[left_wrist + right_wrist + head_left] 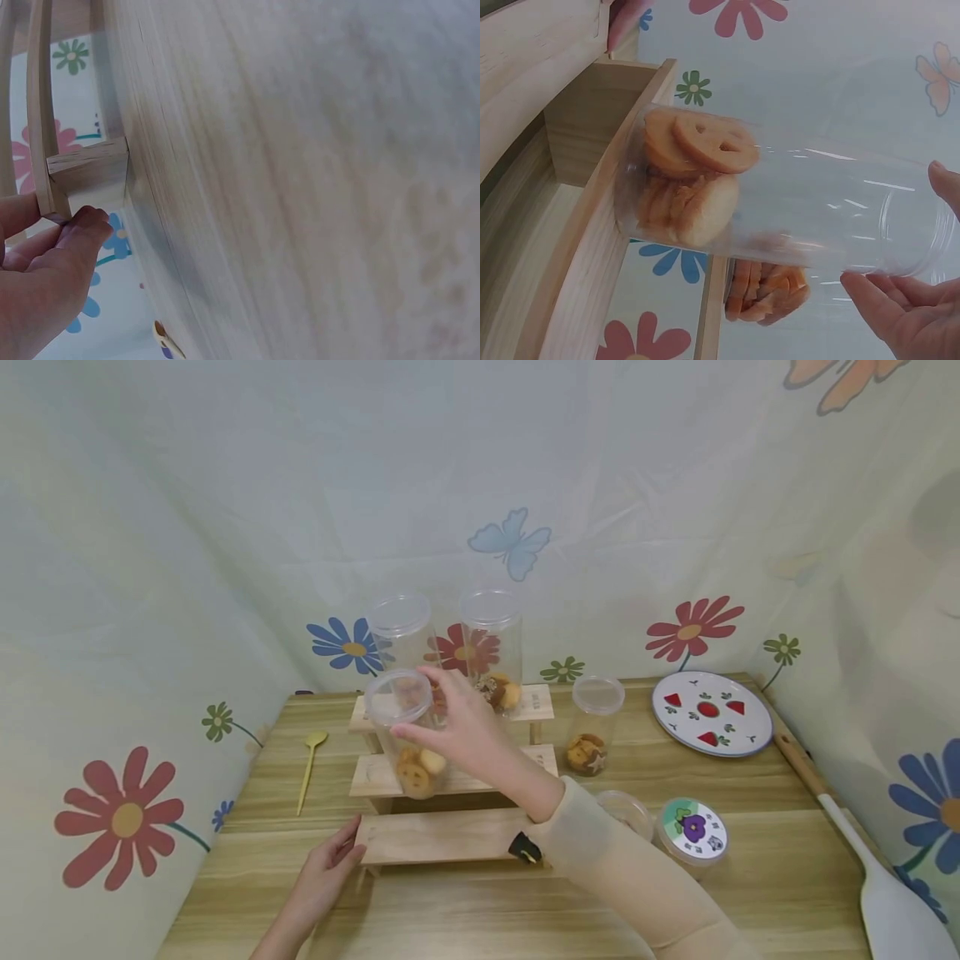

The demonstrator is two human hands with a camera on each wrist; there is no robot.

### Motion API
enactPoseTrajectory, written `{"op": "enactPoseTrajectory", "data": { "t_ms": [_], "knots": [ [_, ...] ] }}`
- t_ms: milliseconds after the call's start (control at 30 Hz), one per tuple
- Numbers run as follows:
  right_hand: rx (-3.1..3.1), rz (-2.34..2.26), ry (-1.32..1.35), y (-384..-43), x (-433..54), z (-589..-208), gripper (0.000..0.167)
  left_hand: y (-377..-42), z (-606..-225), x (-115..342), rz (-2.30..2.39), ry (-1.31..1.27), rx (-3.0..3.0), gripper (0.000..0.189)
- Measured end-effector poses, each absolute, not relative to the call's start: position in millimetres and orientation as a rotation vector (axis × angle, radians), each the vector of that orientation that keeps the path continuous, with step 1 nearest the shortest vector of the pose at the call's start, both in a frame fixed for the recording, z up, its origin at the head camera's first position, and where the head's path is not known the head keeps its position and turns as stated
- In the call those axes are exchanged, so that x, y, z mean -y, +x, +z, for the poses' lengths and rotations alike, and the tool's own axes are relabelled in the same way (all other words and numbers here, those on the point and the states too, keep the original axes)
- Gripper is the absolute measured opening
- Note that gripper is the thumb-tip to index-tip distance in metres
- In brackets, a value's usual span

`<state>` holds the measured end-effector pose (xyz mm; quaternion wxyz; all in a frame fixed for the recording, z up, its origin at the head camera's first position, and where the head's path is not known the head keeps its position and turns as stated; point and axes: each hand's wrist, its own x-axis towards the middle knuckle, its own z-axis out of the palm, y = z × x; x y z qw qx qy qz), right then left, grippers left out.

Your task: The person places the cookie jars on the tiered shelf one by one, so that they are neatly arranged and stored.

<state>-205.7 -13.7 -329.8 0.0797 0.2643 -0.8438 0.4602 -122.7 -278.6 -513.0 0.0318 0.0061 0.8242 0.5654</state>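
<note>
My right hand [468,727] grips a clear lidded jar [401,727] near its top, thumb on one side and fingers on the other. Cookies [697,176] fill the bottom of this jar, which stands at the left end of the middle step of a wooden three-step rack [450,837]. With thumb and fingers, my left hand [324,870] pinches the left end of the rack's lowest board [43,112]. Two more clear jars of cookies, a left one [401,618] and a right one [491,643], stand on the top step behind.
Right of the rack stand a cookie jar [597,714], a clear-lidded container [626,810] and a tub with a flower-print lid [693,831]. A patterned plate [712,714] leans at the back right, beside a white spatula [892,893]. A yellow spoon [309,768] lies left.
</note>
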Motion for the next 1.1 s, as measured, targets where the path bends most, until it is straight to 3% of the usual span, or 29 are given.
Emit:
{"op": "enactPoseTrajectory", "data": {
  "t_ms": [633, 1100],
  "knots": [
    [2.515, 1.333, 0.793, -205.2, 9.3, -327.1, 0.090, -121.3, -509.6, 277.4, 1.726, 0.050, -2.569, 0.051],
    [2.365, 1.588, 0.807, -183.6, -35.0, -320.0, 0.058, -123.1, -510.6, 277.9, 1.698, 0.017, -2.576, 0.051]
  ]
}}
